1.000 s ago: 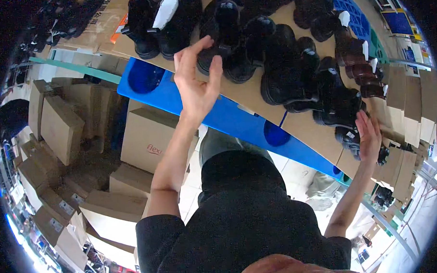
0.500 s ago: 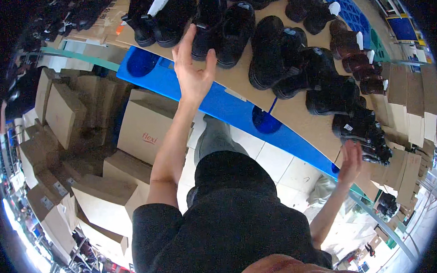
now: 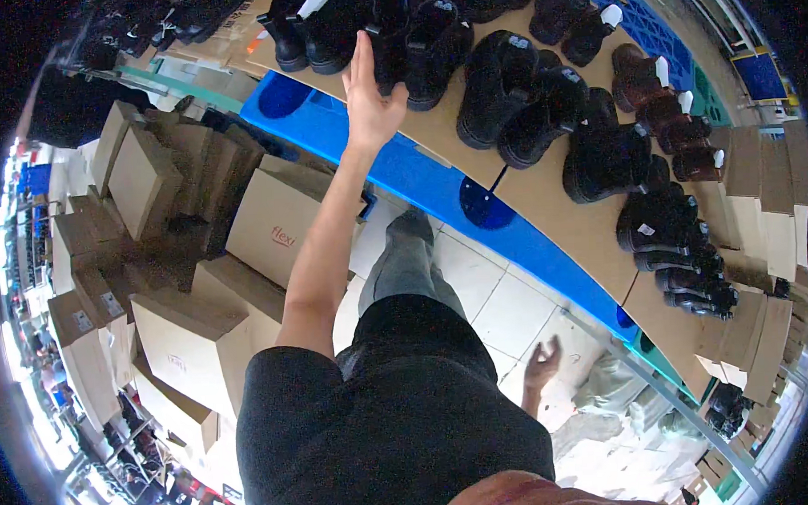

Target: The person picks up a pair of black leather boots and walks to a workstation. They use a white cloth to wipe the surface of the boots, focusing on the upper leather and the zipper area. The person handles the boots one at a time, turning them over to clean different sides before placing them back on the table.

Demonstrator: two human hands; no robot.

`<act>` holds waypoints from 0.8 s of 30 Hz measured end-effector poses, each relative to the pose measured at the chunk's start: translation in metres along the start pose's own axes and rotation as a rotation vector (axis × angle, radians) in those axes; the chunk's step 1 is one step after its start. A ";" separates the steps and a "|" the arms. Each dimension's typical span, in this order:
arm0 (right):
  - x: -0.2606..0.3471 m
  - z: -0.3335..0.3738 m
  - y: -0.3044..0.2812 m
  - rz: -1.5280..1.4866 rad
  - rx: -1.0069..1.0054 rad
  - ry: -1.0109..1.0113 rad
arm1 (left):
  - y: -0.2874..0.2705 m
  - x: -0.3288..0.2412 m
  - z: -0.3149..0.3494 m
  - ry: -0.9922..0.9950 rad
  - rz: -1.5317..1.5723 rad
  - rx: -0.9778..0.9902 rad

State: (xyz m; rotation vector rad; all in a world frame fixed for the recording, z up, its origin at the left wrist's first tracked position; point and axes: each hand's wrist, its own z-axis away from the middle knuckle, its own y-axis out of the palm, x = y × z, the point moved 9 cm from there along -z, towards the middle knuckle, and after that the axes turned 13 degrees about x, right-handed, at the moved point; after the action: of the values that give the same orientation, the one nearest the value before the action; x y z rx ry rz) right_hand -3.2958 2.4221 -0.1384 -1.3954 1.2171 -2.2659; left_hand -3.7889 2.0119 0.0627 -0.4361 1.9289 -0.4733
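Observation:
My left hand (image 3: 374, 107) reaches up to the near edge of the cardboard-covered table, its fingers stretched and its thumb apart. It lies against or just in front of a pair of black shoes, the left shoe (image 3: 389, 39) and the right shoe (image 3: 435, 60); whether it touches them I cannot tell. Nothing is gripped in it. My right hand (image 3: 541, 363) hangs low over the tiled floor, away from the table, with loosely bent fingers apart and nothing held. Further right along the table stand black shoes (image 3: 496, 89) in several pairs.
Brown shoes (image 3: 640, 77) line the table's far right side. A blue plastic pallet (image 3: 401, 177) juts out under the cardboard sheet (image 3: 544, 190). Stacked cardboard boxes (image 3: 274, 217) crowd my left. Pale plastic bags (image 3: 613, 383) lie on the floor, beside a metal rail (image 3: 685, 412).
My right hand has dropped from beside the shoes at the table's right end to over the floor. My left hand stays by the black pair, its fingers closer together. The view has shifted slightly.

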 end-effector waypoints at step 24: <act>-0.208 0.208 0.107 -0.727 0.319 0.906 | 0.089 -0.115 0.048 0.287 -0.076 0.191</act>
State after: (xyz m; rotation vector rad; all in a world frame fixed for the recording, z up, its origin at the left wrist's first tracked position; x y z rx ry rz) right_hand -3.0405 2.3587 -0.3074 -0.7265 0.4213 -3.6124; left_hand -3.7085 2.1400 0.0885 -0.3317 2.1211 -0.7988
